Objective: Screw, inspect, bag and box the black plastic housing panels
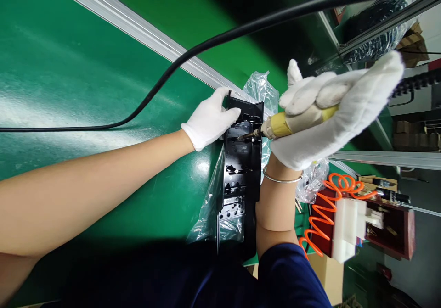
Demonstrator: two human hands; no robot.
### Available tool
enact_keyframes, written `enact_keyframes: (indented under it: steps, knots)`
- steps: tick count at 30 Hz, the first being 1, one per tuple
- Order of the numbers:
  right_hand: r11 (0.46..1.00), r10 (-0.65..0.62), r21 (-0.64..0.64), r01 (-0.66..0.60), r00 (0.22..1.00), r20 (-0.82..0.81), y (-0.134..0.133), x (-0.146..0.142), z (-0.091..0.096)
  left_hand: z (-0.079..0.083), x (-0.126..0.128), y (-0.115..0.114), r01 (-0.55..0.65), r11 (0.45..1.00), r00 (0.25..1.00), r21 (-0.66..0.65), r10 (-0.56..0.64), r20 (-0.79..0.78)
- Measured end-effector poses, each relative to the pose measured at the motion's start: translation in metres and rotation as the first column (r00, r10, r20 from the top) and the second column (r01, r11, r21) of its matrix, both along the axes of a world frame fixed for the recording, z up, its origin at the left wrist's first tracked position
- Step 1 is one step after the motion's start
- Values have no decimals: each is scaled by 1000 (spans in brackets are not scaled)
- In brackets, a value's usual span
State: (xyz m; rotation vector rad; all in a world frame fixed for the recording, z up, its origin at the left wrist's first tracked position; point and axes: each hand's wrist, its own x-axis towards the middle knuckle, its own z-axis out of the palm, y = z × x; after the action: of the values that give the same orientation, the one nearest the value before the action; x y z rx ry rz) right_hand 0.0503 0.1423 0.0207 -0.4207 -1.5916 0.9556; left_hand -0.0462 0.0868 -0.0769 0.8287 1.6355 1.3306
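Note:
A long black plastic housing (237,161) with ribs and holes lies on clear plastic film on the green bench. My left hand (210,120), in a white glove, grips the housing's edge near its far end, thumb on the inside. In my gloved right hand (320,110) is a yellow and cream power screwdriver (292,120), fingers wrapped round its body. Its thin metal bit points into the housing, close beside my left thumb; whether a screw sits under the tip I cannot make out.
Across the upper view runs a thick black cable (206,46). An aluminium rail (131,30) crosses the green bench (86,92). At right are a coiled orange air hose (315,221), a white block (344,230), a dark red bin (406,230) and crumpled clear bags (315,179).

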Motion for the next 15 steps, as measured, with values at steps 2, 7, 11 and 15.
enact_keyframes:
  steps: [2, 7, 11, 15]
  knots:
    - [1000, -6, 12, 6, 1000, 0, 0, 0, 0, -1, 0, 0, 3, 1000, 1000, -2, -3, -13]
    - [999, -6, 41, 8, 999, -40, 3, -5, -4, 0, 0, 0, 11, 1000, 999, -16, -11, -38]
    - [996, -49, 66, 52, 998, -35, 0, -9, -4, 1, 0, 0, 15, 999, 999, -29, -16, -35]
    - [998, -58, 26, 56, 997, 52, -1, -4, 1, 2, 0, 0, 14, 1000, 1000, -24, -15, -19]
